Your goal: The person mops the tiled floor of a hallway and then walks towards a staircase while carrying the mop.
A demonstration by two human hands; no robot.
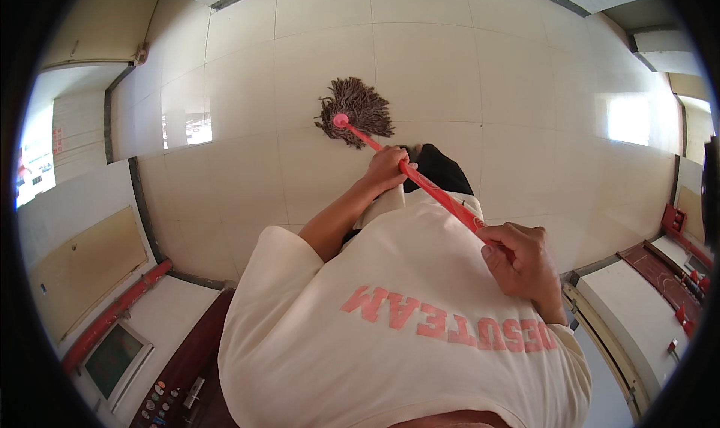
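A string mop's dark brown head [360, 110] lies spread on the pale tiled floor [427, 74], with a pink round socket at its near left side. From the socket, the red mop handle [439, 194] slants down to the right across the front of my light T-shirt. My left hand [388, 168] is closed around the lower part of the handle. Near its upper end, my right hand [517, 259] grips the handle, thumb along the near side. One dark shoe or trouser leg shows beyond the shirt hem, partly hidden behind the handle.
Dark skirting [143, 209] edges the floor at the left. A red pipe [118, 315] runs along the wall at lower left, beside a dark red door [183, 360]. At right are a red box [673, 219] and another red pipe. Bright light reflects off the tiles on both sides.
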